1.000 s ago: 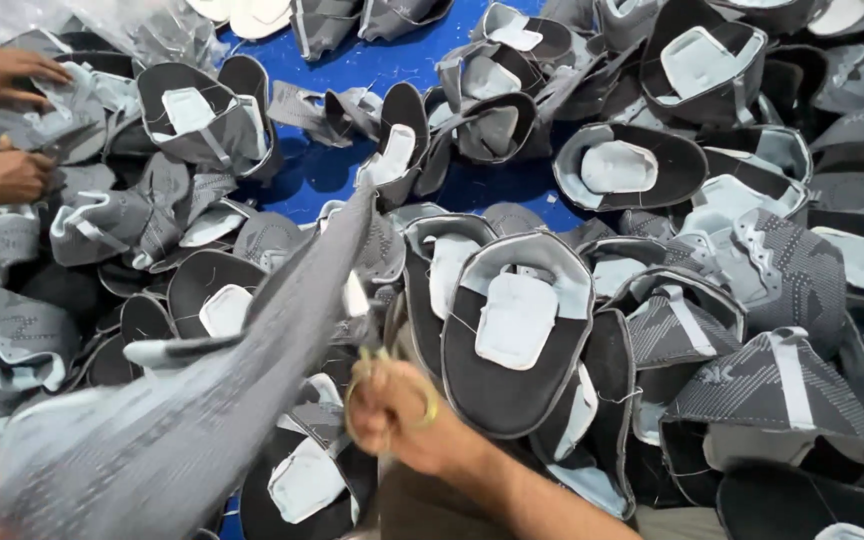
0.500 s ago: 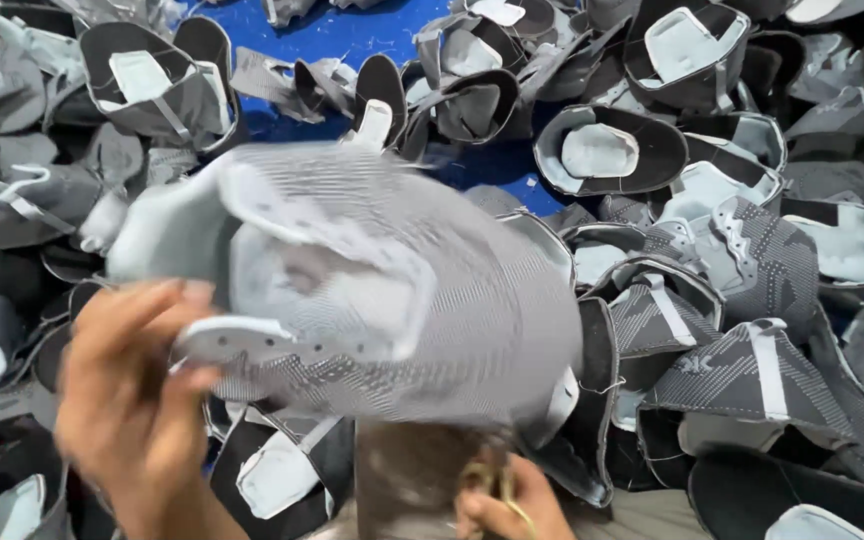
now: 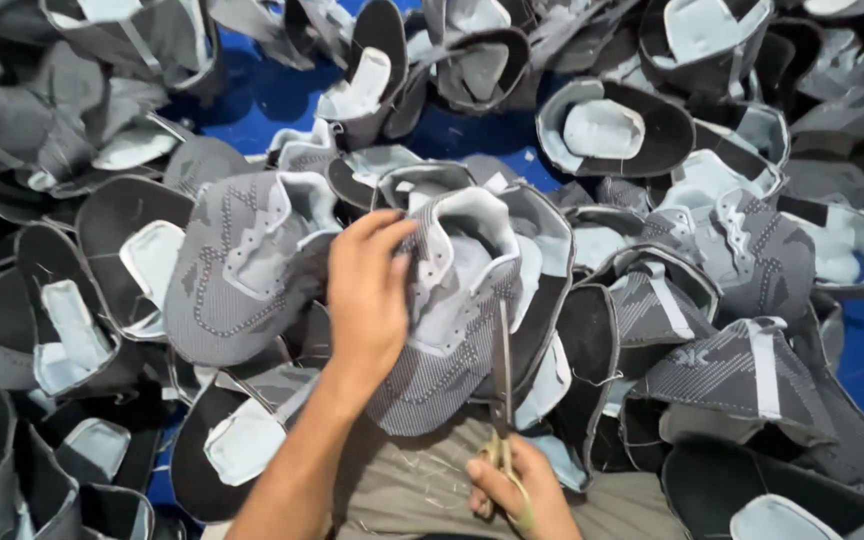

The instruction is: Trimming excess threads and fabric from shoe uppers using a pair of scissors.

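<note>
My left hand (image 3: 364,290) grips a grey knitted shoe upper (image 3: 452,310) by its collar, holding it in front of me above my lap. The upper shows a pale lining and a dotted pattern. My right hand (image 3: 517,490) is closed around a pair of thin scissors (image 3: 502,390), whose blades point up along the upper's right edge. Loose thread scraps lie on the khaki fabric of my lap (image 3: 422,485).
Heaps of grey and black shoe uppers (image 3: 742,370) surround me on a blue surface (image 3: 282,95). Another grey upper (image 3: 242,260) lies just left of my left hand. Black ones with pale insoles (image 3: 602,130) fill the far side.
The upper was spread wide and lifted in my left hand; now it hangs lower, gripped by its collar. The right hand with the scissors has risen to the upper's edge.
</note>
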